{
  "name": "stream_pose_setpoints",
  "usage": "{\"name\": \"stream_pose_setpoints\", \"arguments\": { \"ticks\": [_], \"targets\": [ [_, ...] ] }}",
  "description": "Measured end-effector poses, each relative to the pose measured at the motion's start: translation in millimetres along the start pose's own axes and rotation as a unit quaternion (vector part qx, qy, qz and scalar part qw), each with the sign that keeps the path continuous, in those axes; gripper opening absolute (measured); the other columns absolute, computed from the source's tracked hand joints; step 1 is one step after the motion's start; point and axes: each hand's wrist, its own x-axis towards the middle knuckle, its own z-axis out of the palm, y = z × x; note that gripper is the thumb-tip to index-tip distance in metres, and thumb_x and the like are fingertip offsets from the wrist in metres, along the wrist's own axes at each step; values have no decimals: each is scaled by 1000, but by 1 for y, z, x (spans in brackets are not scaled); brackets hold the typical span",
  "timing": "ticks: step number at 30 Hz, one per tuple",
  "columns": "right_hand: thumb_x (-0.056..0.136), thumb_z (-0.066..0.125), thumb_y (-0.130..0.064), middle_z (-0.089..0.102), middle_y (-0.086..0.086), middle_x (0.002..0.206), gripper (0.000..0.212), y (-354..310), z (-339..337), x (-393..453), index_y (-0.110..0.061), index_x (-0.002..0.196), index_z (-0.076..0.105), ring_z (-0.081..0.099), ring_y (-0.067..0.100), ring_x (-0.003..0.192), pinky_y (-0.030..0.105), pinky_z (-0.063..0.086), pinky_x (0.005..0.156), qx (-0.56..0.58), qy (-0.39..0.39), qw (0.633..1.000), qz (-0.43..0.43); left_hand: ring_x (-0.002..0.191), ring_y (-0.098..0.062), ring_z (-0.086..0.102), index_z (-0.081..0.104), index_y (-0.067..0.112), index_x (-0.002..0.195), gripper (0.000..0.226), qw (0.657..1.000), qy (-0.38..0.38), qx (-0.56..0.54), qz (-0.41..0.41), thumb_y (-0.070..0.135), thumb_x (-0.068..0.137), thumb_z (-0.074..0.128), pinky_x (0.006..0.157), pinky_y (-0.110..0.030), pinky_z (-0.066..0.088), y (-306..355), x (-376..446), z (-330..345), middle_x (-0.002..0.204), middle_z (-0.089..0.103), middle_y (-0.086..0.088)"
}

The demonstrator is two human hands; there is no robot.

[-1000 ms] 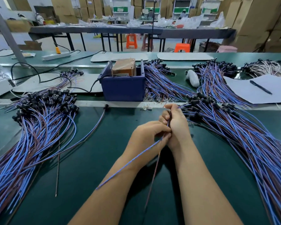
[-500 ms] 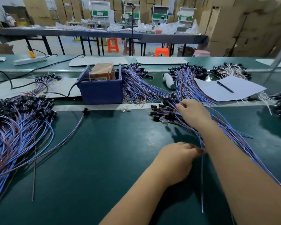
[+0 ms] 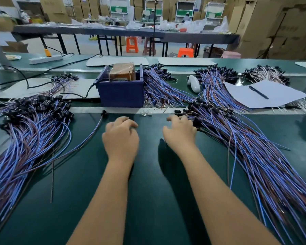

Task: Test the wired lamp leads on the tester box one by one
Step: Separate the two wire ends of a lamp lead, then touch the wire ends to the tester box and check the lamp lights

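The tester box [image 3: 122,71], brown, sits inside a blue bin [image 3: 120,93] at the back of the green table. A big pile of blue and brown lamp leads with black sockets [image 3: 34,131] lies to the left, and another pile [image 3: 240,138] to the right. One single lead [image 3: 88,140] lies apart, just left of my hands. My left hand [image 3: 121,138] hovers over the mat with loosely curled fingers and nothing in it. My right hand [image 3: 179,133] has its fingers curled on the sockets at the right pile's near end; whether it pinches one is hidden.
More lead bundles [image 3: 159,85] lie behind the metal strip [image 3: 88,110]. A sheet of paper [image 3: 272,96] with a pen [image 3: 258,92] is at the right, with a white object [image 3: 194,84] near it. A power strip [image 3: 45,59] and a black cable [image 3: 25,76] are back left.
Both hands held one lead a second ago. That lead has left them. My right hand reached into the right pile, and my left hand moved forward and let go of the wire.
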Motion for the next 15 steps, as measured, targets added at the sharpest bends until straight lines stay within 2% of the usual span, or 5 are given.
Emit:
{"name": "stream_pose_setpoints", "arguments": {
  "ticks": [3, 6, 9, 12, 15],
  "targets": [
    [94, 47, -32, 48, 7, 133, 35, -31, 24, -8, -28, 128, 54, 39, 27, 125, 40, 25, 103, 78, -42, 996, -30, 122, -34, 38, 67, 26, 118, 42, 991, -28, 75, -106, 4, 88, 49, 97, -39, 36, -28, 9, -9, 154, 39, -3],
    [93, 46, -33, 52, -2, 125, 28, -40, 41, -14, -33, 117, 61, 38, 20, 122, 40, 22, 102, 50, -35, 995, -75, 122, -38, 40, 51, 19, 135, 50, 982, -57, 114, -141, 4, 88, 47, 101, -43, 34, -28, 13, -9, 151, 32, -20],
    [93, 44, -30, 53, -5, 124, 27, -34, 42, -11, -32, 113, 63, 38, 18, 121, 39, 22, 101, 56, -25, 996, -67, 112, -35, 49, 44, 14, 135, 47, 974, -73, 175, -120, 7, 89, 47, 91, -39, 37, -25, 17, -7, 134, 45, -19],
    [93, 44, -31, 54, -5, 122, 26, -36, 43, -12, -32, 110, 63, 38, 18, 120, 39, 22, 99, 53, -27, 996, -72, 109, -32, 52, 42, 11, 130, 41, 969, -81, 200, -120, 9, 90, 48, 81, -35, 35, -29, 22, -9, 130, 45, -16],
    [93, 44, -32, 53, -6, 118, 24, -38, 44, -15, -32, 108, 64, 37, 18, 118, 39, 21, 96, 45, -26, 995, -90, 109, -31, 53, 46, 9, 122, 30, 967, -84, 213, -116, 8, 91, 46, 77, -34, 33, -30, 26, -8, 126, 47, -16]
  ]
}}
